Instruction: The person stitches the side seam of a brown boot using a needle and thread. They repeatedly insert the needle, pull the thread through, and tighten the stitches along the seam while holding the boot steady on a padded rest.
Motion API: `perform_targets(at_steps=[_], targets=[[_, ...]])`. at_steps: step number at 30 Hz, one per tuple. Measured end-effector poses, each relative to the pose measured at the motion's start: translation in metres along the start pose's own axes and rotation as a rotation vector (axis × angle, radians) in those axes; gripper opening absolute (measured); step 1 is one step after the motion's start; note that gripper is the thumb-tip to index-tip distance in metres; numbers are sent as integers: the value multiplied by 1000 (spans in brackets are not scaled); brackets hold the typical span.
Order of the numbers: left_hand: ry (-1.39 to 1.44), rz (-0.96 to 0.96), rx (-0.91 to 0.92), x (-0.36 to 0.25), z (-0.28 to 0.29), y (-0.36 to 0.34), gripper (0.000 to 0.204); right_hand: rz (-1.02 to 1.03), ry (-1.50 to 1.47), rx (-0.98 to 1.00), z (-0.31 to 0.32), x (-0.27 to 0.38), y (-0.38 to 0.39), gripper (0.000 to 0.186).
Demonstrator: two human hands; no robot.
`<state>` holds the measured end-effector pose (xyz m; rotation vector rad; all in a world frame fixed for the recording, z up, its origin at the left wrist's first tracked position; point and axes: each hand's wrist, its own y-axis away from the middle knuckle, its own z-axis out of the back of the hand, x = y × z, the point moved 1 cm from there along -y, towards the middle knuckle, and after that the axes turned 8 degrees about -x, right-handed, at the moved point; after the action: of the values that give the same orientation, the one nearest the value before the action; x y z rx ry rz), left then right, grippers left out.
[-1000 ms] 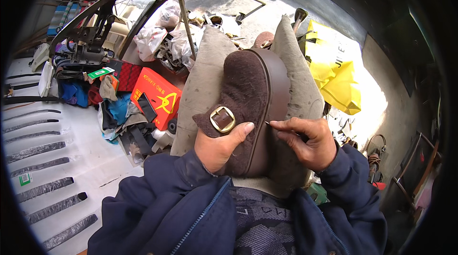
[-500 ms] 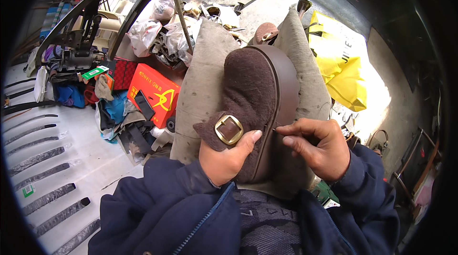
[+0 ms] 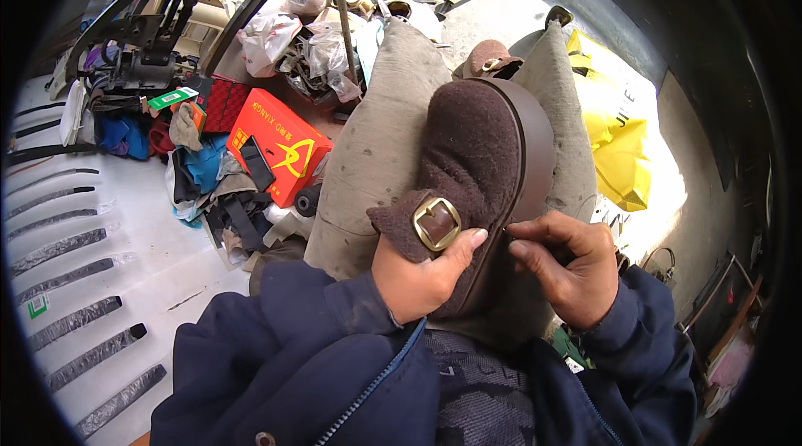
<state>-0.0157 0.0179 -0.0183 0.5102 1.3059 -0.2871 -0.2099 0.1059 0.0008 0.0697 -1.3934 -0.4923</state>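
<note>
A dark brown fuzzy shoe (image 3: 468, 129) rests on my lap, toe pointing away and tilted so its smooth brown sole (image 3: 539, 145) faces right. My left hand (image 3: 418, 283) is closed around its near left part, thumb pressed on the upper beside the sole edge. Just above that thumb sits a gold square buckle (image 3: 456, 217) on a strap. At the sole seam, my right hand (image 3: 576, 271) pinches thumb and forefinger together; a tiny dark tip shows there, too small to name. Beyond my knees lies another brown shoe (image 3: 487, 53), partly hidden.
To the left are a red-orange box (image 3: 271, 141), a dark phone (image 3: 256, 164) and heaped cloths. Black machinery (image 3: 150, 70) stands behind them. Wrapped dark strips (image 3: 79, 333) lie on a white surface. Plastic bags (image 3: 267, 41) sit farther back; a yellow bag (image 3: 622, 154) stands right.
The shoe and both hands appear farther right in the view, as does much of the background. Both grips look the same, with the right fingertips still at the sole seam.
</note>
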Motion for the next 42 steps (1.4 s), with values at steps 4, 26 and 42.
perform_targets(at_steps=[4, 26, 42], targets=[[27, 37, 38, 3, 5, -5, 10, -2, -19, 23, 1, -4, -1, 13], [-543, -412, -4, -21, 73, 33, 6, 138, -157, -21, 4, -40, 13, 14], [634, 386, 134, 24, 30, 7, 35, 212, 26, -50, 4, -30, 12, 18]])
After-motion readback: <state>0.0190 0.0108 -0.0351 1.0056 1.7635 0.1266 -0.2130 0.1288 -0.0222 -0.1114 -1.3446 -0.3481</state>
